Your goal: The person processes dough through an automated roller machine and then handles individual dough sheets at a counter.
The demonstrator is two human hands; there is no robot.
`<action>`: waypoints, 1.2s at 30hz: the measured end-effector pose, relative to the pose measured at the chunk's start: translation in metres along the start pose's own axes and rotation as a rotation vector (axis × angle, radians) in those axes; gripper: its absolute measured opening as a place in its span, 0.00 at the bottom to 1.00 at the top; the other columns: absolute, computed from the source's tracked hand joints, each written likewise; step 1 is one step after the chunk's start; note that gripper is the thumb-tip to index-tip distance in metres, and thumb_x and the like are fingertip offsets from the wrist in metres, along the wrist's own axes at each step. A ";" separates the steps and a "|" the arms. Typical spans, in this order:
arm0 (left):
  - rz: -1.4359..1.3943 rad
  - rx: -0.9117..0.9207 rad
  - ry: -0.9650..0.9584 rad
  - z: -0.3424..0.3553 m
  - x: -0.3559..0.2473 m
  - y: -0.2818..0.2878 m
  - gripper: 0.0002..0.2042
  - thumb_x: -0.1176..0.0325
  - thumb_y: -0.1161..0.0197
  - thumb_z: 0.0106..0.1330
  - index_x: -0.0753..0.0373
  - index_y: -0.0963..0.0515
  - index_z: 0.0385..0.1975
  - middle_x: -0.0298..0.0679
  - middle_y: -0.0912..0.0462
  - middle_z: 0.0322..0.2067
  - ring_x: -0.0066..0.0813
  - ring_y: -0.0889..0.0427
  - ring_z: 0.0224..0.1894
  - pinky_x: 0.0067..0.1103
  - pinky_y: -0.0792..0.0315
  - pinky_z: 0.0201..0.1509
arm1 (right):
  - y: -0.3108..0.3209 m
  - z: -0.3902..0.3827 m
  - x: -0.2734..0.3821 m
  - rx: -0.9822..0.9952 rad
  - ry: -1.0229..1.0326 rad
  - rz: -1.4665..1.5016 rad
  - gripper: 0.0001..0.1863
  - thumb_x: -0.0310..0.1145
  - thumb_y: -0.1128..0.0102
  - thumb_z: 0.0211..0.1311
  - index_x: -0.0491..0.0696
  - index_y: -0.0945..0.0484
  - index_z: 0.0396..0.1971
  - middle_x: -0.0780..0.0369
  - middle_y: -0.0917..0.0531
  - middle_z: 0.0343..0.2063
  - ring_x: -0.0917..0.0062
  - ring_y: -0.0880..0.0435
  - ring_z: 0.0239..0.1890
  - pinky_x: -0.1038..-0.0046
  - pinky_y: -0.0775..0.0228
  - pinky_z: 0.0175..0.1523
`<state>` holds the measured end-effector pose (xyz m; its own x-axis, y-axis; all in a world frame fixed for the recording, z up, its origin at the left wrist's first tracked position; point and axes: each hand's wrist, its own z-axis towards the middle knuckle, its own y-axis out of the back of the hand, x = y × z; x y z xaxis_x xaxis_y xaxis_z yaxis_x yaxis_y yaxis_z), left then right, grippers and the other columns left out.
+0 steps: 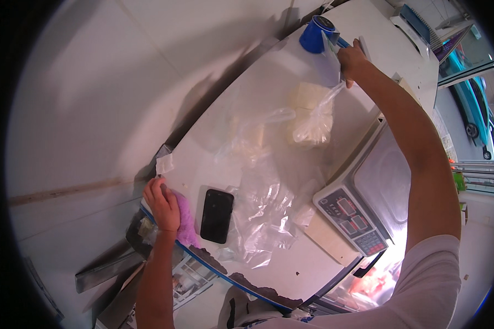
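My right hand (352, 59) reaches to the far side of the table, fingers closed on thin clear plastic. A stretched strip of it leads down to a clear plastic bag (313, 129) around pale blocks (311, 97). Just left of that hand stands a blue cup-shaped container (313, 37) with a dark top. At the table's left edge, my left hand (162, 205) rests with bent, slightly parted fingers, against a fluffy purple cloth (185, 222). A black phone (217, 216) lies right of the cloth. More clear plastic bags (263, 214) spread across the middle.
A digital scale (346, 211) with a metal pan stands on the right beside a wooden board (326, 238). The white table (274, 279) has a chipped, blue-trimmed near edge. A wall (104, 109) runs along the left; a white device (411, 33) sits far right.
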<state>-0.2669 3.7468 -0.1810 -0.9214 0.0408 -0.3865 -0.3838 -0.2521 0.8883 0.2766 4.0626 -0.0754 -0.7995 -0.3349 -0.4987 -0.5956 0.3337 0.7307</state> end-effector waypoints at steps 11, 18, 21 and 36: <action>-0.014 -0.007 -0.011 0.002 -0.004 0.000 0.17 0.74 0.45 0.67 0.63 0.28 0.56 0.55 0.29 0.58 0.58 0.33 0.62 0.46 0.39 0.69 | -0.014 -0.043 0.001 -0.202 -0.069 -0.200 0.27 0.41 0.25 0.54 0.42 0.14 0.52 0.52 0.18 0.59 0.55 0.36 0.75 0.45 0.66 0.82; -0.011 -0.017 -0.008 -0.002 0.001 0.002 0.17 0.74 0.44 0.67 0.63 0.28 0.56 0.55 0.29 0.58 0.57 0.33 0.62 0.46 0.40 0.69 | -0.015 -0.102 -0.017 -0.852 -0.066 0.511 0.17 0.32 0.36 0.65 0.45 0.15 0.52 0.54 0.16 0.57 0.64 0.24 0.68 0.57 0.41 0.76; 0.003 -0.011 -0.004 -0.004 0.002 0.002 0.17 0.74 0.44 0.67 0.63 0.28 0.56 0.54 0.29 0.59 0.58 0.33 0.63 0.46 0.40 0.69 | 0.015 -0.073 -0.034 -0.762 -0.193 1.037 0.24 0.41 0.32 0.62 0.46 0.18 0.56 0.54 0.16 0.58 0.63 0.18 0.61 0.59 0.28 0.67; -0.005 0.011 0.053 -0.002 0.001 0.006 0.17 0.71 0.43 0.66 0.61 0.28 0.56 0.53 0.29 0.58 0.57 0.33 0.62 0.46 0.39 0.69 | 0.075 0.094 -0.025 -0.240 -0.216 0.740 0.43 0.53 0.21 0.48 0.50 0.25 0.64 0.50 0.20 0.61 0.53 0.18 0.60 0.48 0.15 0.51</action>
<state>-0.2703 3.7436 -0.1760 -0.9151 -0.0090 -0.4032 -0.3892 -0.2418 0.8888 0.2449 4.1788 -0.0519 -0.9921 0.0851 0.0927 0.1078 0.1957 0.9747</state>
